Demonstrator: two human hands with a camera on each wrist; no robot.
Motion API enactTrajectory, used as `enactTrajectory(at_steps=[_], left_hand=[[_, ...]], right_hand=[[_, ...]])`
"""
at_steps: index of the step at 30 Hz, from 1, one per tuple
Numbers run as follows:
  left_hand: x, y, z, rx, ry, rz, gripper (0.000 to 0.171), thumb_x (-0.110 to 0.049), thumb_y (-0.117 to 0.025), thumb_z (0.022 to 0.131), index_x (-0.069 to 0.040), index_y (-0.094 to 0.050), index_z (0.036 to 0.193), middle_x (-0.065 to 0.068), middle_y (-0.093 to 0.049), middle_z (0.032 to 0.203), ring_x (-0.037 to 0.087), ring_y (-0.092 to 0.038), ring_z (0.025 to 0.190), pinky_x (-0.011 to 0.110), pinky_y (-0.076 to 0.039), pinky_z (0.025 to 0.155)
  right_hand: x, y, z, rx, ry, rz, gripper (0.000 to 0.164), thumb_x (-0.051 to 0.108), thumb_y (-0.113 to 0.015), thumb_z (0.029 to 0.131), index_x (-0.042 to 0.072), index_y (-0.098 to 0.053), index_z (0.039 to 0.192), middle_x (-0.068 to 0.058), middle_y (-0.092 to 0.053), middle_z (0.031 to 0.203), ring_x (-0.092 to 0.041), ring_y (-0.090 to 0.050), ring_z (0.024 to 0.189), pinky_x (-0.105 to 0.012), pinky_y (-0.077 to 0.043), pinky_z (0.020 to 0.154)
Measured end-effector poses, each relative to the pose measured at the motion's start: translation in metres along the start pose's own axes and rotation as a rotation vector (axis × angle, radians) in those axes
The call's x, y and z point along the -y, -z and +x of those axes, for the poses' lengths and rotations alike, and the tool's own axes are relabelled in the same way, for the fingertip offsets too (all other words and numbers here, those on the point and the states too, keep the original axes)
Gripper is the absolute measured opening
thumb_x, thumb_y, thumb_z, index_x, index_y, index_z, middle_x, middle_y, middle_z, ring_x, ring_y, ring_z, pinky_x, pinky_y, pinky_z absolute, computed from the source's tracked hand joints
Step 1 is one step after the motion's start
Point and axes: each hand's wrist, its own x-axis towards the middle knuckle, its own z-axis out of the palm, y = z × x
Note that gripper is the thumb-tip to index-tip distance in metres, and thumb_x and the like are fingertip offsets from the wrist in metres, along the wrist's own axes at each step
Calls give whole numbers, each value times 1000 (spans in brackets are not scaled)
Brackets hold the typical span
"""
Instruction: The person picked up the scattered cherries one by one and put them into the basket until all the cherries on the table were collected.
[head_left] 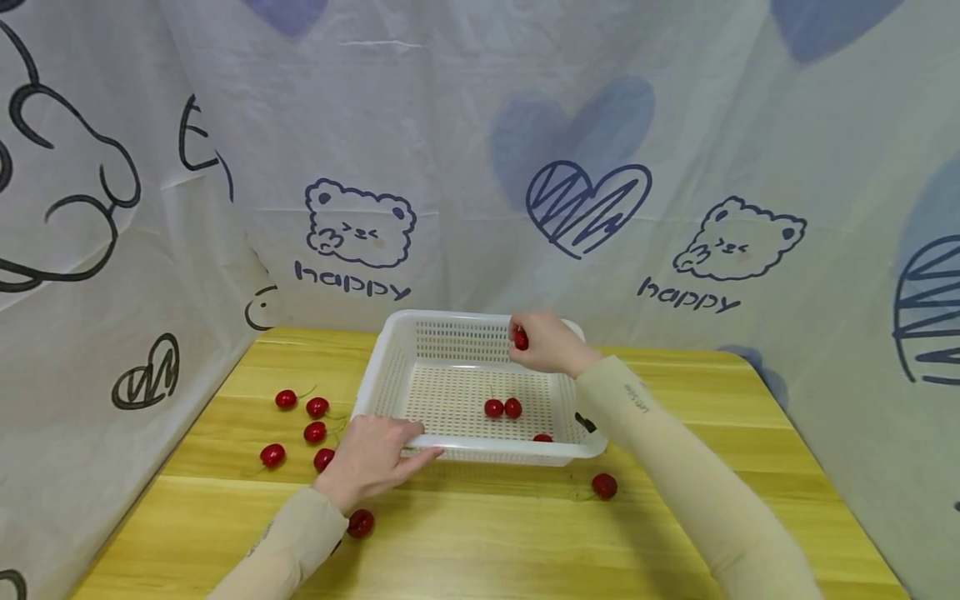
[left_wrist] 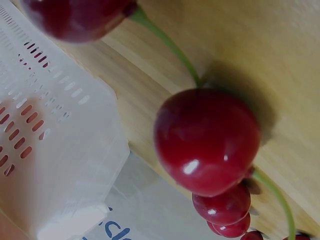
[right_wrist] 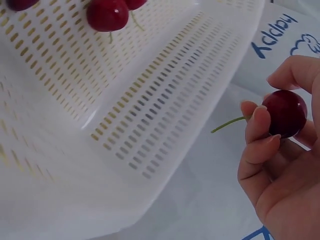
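Note:
My right hand [head_left: 546, 343] holds a red cherry [right_wrist: 285, 114] between its fingers, above the far right rim of a white perforated plastic basket [head_left: 495, 447]. A green stem [right_wrist: 230, 123] sticks out past the fingertips in the right wrist view. The left hand [head_left: 375, 458] grips the basket's near left corner, fingers over the rim and thumb along the front. Inside lie a pair of cherries [head_left: 493, 408] and another cherry [head_left: 543, 437] by the front wall. Close to the left hand, a cherry [left_wrist: 207, 142] with a stem rests on the table outside the basket.
Several stemmed cherries [head_left: 316, 432] are scattered on the wooden table [head_left: 480, 533] left of the basket. One cherry [head_left: 361, 523] sits near the left wrist, and another [head_left: 604, 486] lies at the front right. A printed white cloth [head_left: 465, 167] hangs behind the table.

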Motion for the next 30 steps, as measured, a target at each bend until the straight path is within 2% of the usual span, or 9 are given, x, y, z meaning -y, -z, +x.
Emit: enactTrajectory(at_steps=[8,18,24,30], left_hand=[[-1,0,0,-8,-2,-14,38,-57,-54,88,-22,-69,85,-5,-70,74,3,-43,46,21,-35,40],[-1,0,1,-12,-3,-5,37,-57,-54,88,-22,-67,83,-7,-68,70,3,-42,46,20,-34,40],[-1,0,1,-3,1,4,39,-58,-53,88,-22,-68,85,-6,-69,72,2,-43,46,19,-33,39],[0,0,1,-1,-1,0,39,-57,-54,88,-22,-68,84,-6,-68,70,2,-42,45,19,-33,39]], right_hand=[[-4,-11,4,46,-39,-46,10,15,-63,84,13,-53,86,-2,-57,77,-15,-51,64,-24,-41,55],[-3,-17,5,131,-81,-112,16,16,-64,85,7,-59,97,-2,-57,78,-15,-52,66,-25,-43,58],[-6,-22,6,144,-78,-176,10,16,-65,84,12,-57,87,-1,-56,73,-15,-51,67,-26,-42,59],[-12,-28,5,205,-102,-212,11,16,-66,82,14,-55,80,0,-56,74,-14,-52,68,-26,-43,59]])
